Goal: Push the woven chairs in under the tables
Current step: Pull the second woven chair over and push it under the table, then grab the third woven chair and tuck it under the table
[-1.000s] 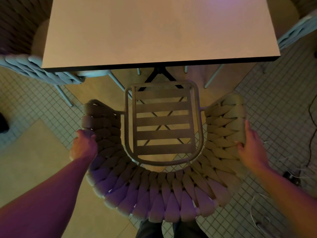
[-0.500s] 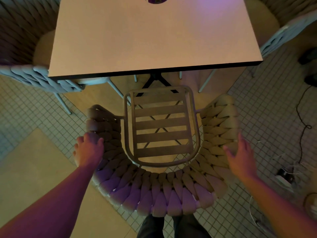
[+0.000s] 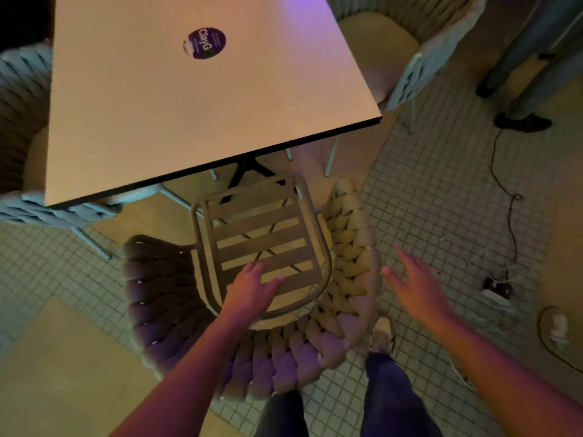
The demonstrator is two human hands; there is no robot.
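Your woven chair (image 3: pixel 252 310) sat with its seat front just at the table (image 3: pixel 195 121) edge. Both your left hand (image 3: pixel 252 287) and right hand (image 3: pixel 413 285) were spread, gripping nothing. Looked mid-push; you'd need to regrip the backrest.

The woven chair (image 3: pixel 347 279) at lower centre has a thick, braided rope-like back, soft and matt, around a smooth slatted metal-looking seat (image 3: pixel 262 234). The table (image 3: pixel 189 105) top is smooth, faintly sheeny, with a glossy round sticker (image 3: pixel 205 43). The floor (image 3: pixel 441 200) is small matt tiles.
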